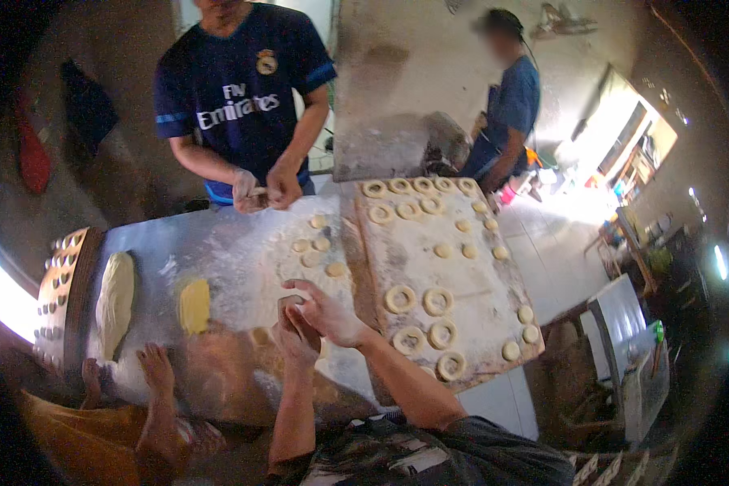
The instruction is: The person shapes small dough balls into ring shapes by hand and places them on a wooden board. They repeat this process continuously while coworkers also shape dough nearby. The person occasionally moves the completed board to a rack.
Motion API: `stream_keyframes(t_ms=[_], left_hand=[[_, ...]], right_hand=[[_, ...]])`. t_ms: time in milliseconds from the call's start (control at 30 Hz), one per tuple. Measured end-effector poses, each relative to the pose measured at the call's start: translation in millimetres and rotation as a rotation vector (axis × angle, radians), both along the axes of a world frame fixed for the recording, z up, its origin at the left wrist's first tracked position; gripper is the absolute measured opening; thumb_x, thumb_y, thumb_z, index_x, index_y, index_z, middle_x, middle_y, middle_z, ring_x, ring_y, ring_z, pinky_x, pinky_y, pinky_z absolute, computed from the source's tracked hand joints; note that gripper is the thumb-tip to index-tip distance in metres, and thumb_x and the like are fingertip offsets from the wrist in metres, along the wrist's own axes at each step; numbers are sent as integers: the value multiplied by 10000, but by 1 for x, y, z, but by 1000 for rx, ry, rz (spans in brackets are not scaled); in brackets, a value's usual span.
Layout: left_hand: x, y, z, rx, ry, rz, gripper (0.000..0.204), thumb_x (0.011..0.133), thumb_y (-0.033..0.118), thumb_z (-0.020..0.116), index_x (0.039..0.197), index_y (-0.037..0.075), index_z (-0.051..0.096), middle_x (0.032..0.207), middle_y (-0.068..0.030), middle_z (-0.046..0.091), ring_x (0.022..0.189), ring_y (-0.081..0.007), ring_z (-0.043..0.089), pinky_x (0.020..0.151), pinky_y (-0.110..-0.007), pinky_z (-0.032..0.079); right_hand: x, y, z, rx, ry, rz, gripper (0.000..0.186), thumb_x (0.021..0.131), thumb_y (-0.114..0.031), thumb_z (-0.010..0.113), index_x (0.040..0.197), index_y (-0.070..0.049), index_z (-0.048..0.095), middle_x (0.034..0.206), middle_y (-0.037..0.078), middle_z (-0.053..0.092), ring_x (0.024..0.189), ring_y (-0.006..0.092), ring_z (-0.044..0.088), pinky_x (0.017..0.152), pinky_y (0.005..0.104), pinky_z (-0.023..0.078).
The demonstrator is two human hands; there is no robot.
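My two hands are together above the floury middle of the metal table (146, 259). My left hand (298, 332) is closed, its fingers curled around something I cannot make out. My right hand (328, 316) lies against it from the right, fingers partly curved, the index finger extended over the left; what it holds, if anything, is hidden. Small pale dough rounds (334, 269) lie just beyond them. A wooden board (482, 296) to the right carries several dough rings (437, 301) and rounds.
A long dough piece (113, 304), a yellow slab (194, 305) and stacked trays (69, 283) sit left. Across the table a person in dark shirt (235, 105) handles dough; another person (506, 113) stands behind right. A co-worker's hands (155, 368) are at lower left. Furniture (624, 356) stands right.
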State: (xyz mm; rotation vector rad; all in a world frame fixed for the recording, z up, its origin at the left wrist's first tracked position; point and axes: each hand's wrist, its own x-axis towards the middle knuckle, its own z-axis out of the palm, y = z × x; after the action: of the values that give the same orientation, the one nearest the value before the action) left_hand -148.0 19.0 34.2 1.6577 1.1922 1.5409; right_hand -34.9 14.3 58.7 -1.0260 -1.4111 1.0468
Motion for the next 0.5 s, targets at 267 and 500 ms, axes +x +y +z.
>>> stream_keyframes(t_ms=[267,500], left_hand=[[106,-37,18,2,-13,-169,414,1064,367,334,922,51,560,698,-70,523,583,-157,490,558,-301,410],[191,-72,26,7,241,-256,240,1016,260,460,944,67,583,783,-129,633,684,-274,640,631,-344,494]], right_hand=[[101,-60,17,-69,-94,-96,388,1028,-429,403,1287,-140,393,683,-23,467,588,100,472,586,254,434],[196,-119,6,-16,1310,61,435,1031,-420,437,1357,-142,364,697,8,490,605,149,470,584,298,437]])
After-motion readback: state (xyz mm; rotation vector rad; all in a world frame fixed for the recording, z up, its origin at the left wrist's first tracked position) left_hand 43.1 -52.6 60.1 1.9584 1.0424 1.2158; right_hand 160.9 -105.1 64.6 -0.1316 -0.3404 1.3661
